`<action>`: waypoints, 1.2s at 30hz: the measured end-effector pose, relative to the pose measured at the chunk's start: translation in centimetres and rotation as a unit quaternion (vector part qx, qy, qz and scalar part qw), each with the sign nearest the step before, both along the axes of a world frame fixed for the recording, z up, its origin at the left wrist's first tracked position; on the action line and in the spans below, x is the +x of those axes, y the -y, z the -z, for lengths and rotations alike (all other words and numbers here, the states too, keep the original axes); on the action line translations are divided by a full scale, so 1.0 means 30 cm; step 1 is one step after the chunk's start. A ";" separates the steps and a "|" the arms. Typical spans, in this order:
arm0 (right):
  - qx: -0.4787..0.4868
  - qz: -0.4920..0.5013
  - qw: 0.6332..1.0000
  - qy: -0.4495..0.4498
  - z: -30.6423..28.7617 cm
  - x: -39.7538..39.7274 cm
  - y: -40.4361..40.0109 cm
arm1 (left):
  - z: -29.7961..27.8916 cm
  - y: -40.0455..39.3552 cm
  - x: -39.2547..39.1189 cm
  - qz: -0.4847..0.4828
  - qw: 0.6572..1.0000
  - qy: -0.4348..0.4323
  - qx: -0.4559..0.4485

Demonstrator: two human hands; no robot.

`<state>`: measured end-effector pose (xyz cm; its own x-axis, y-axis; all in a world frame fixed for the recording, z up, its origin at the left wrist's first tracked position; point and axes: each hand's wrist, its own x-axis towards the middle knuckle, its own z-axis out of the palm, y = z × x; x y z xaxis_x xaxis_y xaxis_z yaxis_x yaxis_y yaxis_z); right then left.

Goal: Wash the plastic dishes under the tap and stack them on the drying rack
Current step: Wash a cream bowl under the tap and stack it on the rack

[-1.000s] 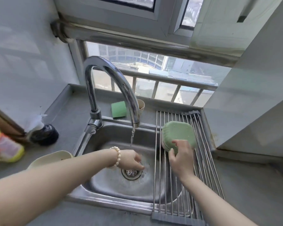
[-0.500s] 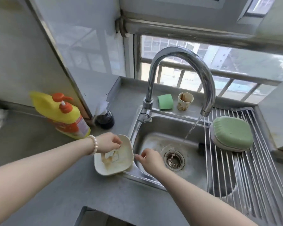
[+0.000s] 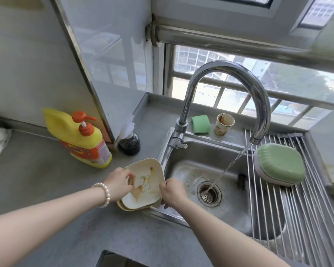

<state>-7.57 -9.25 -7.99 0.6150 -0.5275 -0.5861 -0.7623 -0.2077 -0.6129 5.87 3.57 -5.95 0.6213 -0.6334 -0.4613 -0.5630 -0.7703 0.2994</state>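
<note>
- Step: picking up the soiled cream square plastic dish (image 3: 143, 185) from the counter beside the steel sink (image 3: 183, 170).
- Left hand (image 3: 118, 183) and right hand (image 3: 172, 191) each pinch its rim.
- Next, likely: carry it under the running chrome tap (image 3: 255, 140).

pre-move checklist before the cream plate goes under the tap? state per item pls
1. Left hand grips the cream plate at its left edge: ok.
2. Right hand grips its right edge: ok.
3. Tap running, stream landing by the drain: ok.
4. Plate clean: not ok, brown smears inside.
5. Plate lifted alone from the dish beneath it: cannot tell.
6. Free space on the drying rack in front of the green dish: ok.
</note>
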 end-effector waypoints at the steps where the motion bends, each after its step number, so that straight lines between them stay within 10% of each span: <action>1: 0.008 0.001 1.000 0.013 -0.023 -0.009 0.010 | 0.002 0.007 -0.007 -0.003 1.000 0.018 -0.014; 6: 0.050 0.021 0.997 0.062 -0.115 -0.131 0.115 | -0.025 0.063 -0.049 0.033 0.985 0.131 -0.104; 17: 0.011 0.096 0.977 0.190 -0.161 -0.136 0.324 | -0.086 0.186 -0.125 -0.153 0.938 -0.193 -0.243; 23: -0.371 -0.117 0.888 0.244 -0.140 -0.185 0.233 | -0.104 0.197 -0.197 -0.231 0.876 -0.337 -0.255; 26: -0.352 -0.200 0.895 0.186 -0.125 -0.203 0.212 | -0.090 0.205 -0.222 -0.226 0.877 -0.348 -0.242; 32: -0.225 0.020 0.953 0.203 -0.140 -0.131 0.256 | -0.059 0.189 -0.200 -0.195 0.907 -0.306 -0.214; 36: -0.165 -0.037 0.975 0.145 -0.154 -0.025 0.277 | -0.065 0.168 -0.186 -0.219 0.894 -0.336 -0.200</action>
<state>-8.31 -17.55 -3.38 0.7727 -0.6066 -0.1867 -0.5421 -0.4779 -0.6912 0.30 -1.48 -4.00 0.5175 -0.5943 -0.6156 0.1778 -0.6291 0.7567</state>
